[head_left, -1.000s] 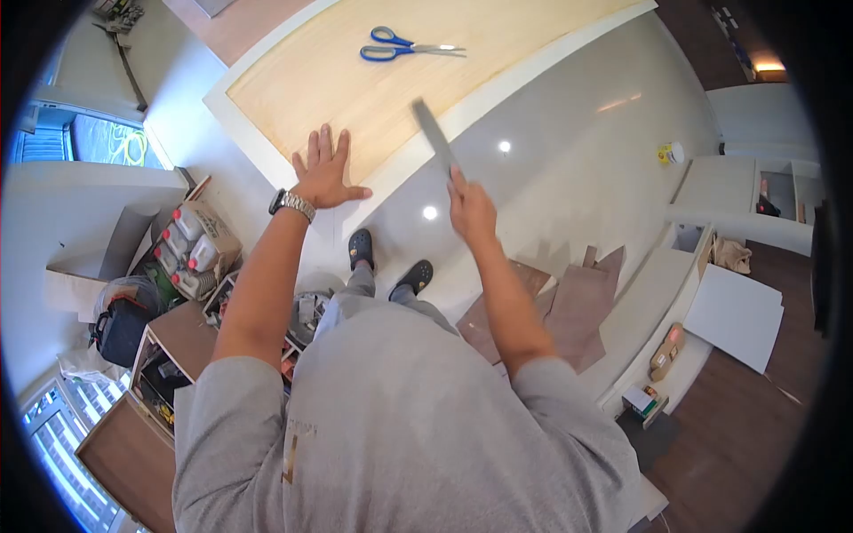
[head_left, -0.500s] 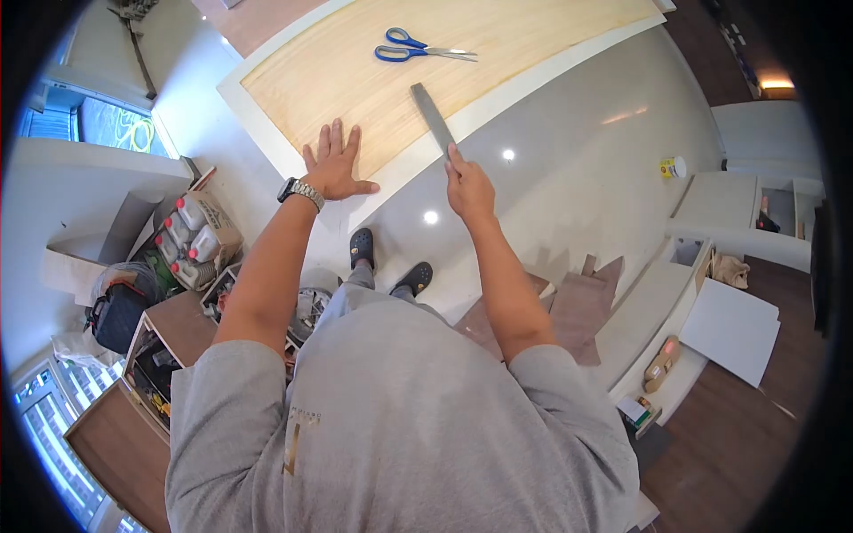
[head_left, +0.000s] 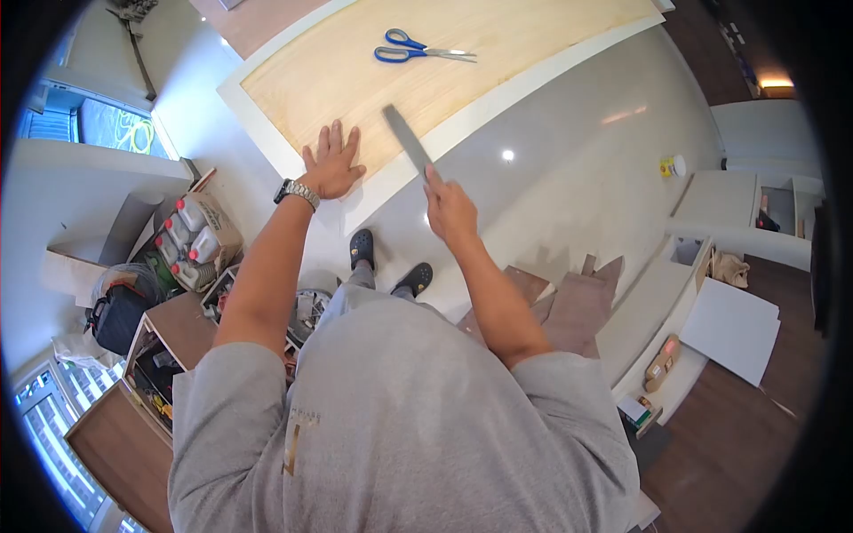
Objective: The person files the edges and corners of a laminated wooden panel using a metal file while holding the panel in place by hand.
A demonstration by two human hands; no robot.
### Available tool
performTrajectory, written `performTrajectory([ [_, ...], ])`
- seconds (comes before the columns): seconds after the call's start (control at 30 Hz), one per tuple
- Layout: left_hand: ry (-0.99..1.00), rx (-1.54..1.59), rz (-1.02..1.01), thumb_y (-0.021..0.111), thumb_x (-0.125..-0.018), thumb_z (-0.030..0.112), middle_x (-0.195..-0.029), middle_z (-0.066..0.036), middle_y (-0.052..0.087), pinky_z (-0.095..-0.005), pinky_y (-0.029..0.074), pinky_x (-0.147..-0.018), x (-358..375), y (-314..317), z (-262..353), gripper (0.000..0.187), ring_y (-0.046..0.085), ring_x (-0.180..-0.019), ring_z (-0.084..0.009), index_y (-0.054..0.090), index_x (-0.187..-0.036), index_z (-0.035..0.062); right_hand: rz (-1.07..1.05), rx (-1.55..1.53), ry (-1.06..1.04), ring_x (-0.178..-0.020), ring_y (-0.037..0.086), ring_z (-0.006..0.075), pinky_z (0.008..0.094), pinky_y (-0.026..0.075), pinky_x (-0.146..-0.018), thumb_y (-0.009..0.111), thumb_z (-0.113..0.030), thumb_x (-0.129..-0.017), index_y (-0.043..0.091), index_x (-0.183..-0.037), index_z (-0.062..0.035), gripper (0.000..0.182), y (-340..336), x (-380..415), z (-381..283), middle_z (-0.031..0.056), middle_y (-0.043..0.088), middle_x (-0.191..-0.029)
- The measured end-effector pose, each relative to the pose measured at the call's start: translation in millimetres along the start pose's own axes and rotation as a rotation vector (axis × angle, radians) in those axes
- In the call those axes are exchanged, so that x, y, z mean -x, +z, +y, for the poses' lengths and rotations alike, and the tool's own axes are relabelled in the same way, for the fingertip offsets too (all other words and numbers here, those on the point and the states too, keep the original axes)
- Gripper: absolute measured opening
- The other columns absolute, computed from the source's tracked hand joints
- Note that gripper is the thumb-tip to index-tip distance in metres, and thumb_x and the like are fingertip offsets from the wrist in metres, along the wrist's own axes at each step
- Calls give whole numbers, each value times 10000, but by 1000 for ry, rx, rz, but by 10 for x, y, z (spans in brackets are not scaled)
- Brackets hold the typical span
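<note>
A pale wooden board [head_left: 333, 84] with a white border sheet [head_left: 267, 124] around it lies in front of me. My left hand [head_left: 333, 171] rests flat near the board's close corner, fingers spread, a metal watch on the wrist. In my right hand [head_left: 451, 211] is a long grey flat file [head_left: 407, 138], gripped at its near end. Its blade points up and left, overlapping the board's front edge and white border in this view. Blue-handled scissors [head_left: 409, 51] lie on the board beyond the file, blades slightly apart.
To the left stand a carton of red-capped bottles [head_left: 191, 233], a dark tool case [head_left: 115, 315] and wooden boxes [head_left: 178, 329]. Brown offcuts [head_left: 582, 306] lie on the floor at right, near a long cabinet part [head_left: 653, 311]. A white panel [head_left: 730, 333] lies farther right.
My right hand and the file have moved left and slightly down along the board's front edge. My left thumb has drawn in closer to the fingers. The scissors stay put.
</note>
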State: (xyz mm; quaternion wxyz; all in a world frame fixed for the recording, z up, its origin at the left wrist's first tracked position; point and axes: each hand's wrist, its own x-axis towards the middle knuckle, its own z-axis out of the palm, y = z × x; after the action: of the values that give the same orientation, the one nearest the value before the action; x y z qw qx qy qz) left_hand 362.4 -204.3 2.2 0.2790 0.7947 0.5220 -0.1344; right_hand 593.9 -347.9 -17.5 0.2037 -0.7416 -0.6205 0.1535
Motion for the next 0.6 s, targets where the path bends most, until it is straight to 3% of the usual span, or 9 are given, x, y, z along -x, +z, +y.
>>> performTrajectory([
  [0.1,-12,10,-18,590,-892,588,-1681,-174,-163,-702,-17,-1158,25,-44,9,1022,-144,-1550,-376,-2,-1637,214,-110,-51,25,-697,622,366,490,510,-627,597,-296,-996,564,-1402,-343,410,-69,557,27,133,562,-797],
  [0.33,-8,-62,-54,712,-750,694,-1662,-222,-190,-716,-16,-1142,65,-92,41,1256,-173,-1535,-417,-47,-1633,222,-6,-26,-26,-683,618,358,490,509,-621,609,-290,-992,546,-1425,-361,444,41,11,-64,126,552,-788],
  [0.5,-1,-37,-39,731,-749,660,-1665,-220,-183,-719,-8,-1141,37,-93,1,1260,-173,-1535,-417,-50,-1632,216,-113,-92,28,-697,621,368,492,515,-634,588,-312,-1000,563,-1409,-339,410,-76,633,-34,129,569,-807],
  [0.6,3,-35,-48,731,-756,646,-1666,-220,-180,-720,-3,-1140,63,-32,28,1248,-166,-1537,-415,-48,-1633,218,-53,-5,-16,-707,622,370,489,519,-643,588,-316,-1001,559,-1415,-337,415,67,352,-25,131,573,-809],
])
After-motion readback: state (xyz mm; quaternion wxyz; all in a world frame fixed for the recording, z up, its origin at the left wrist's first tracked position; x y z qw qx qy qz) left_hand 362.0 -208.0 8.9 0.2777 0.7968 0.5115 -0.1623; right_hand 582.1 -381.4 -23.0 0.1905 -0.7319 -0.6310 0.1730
